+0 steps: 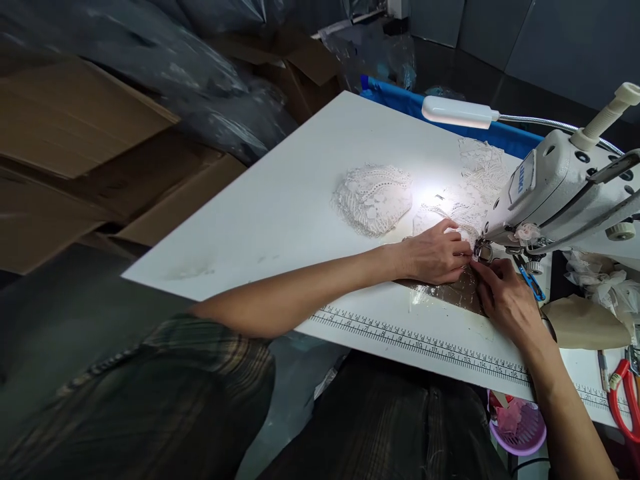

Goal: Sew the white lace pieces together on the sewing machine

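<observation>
White lace fabric lies under the bright lamp at the sewing machine, reaching toward its presser foot. My left hand rests just left of the foot, fingers curled and closed on the near edge of the lace. On the near right side of the foot, my right hand pinches with thumb and forefinger, which almost meet my left fingertips. The bit of lace between the fingers is mostly hidden. Beneath the hands sits a brown, shiny plate. A pile of white lace pieces lies farther left.
A printed ruler runs along the front edge of the white table. Blue-handled snips lie beside the machine, and red-handled scissors at far right. Cardboard boxes stand left; a purple basket hangs below.
</observation>
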The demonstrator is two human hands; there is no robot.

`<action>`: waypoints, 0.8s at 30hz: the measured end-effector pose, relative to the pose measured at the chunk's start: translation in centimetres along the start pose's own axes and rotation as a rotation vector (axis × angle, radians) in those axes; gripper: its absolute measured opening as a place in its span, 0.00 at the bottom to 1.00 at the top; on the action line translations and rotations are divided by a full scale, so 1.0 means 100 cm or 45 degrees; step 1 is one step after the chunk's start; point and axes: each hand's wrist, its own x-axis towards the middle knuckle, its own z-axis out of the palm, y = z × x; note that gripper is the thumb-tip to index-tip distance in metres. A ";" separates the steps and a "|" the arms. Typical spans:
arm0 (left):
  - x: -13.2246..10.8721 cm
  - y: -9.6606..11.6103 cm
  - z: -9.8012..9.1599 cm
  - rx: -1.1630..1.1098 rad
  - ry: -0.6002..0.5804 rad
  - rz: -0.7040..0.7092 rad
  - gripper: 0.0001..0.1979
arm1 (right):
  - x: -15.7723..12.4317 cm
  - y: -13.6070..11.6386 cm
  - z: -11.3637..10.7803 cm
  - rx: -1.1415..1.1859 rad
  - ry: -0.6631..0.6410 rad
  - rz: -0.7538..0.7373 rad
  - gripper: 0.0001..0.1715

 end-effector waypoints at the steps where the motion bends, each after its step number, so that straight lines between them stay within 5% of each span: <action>1: 0.000 0.000 0.000 0.014 -0.002 0.007 0.13 | 0.000 -0.001 0.000 -0.018 -0.006 0.001 0.26; 14: -0.002 -0.002 -0.001 0.052 -0.075 -0.051 0.17 | 0.004 -0.009 0.000 -0.094 -0.043 0.076 0.27; 21: 0.000 -0.004 -0.002 -0.004 -0.108 -0.114 0.18 | 0.005 0.016 -0.013 0.374 0.038 0.098 0.24; 24: 0.001 -0.005 -0.003 -0.017 -0.128 -0.125 0.19 | 0.012 0.028 -0.018 0.610 -0.051 0.274 0.32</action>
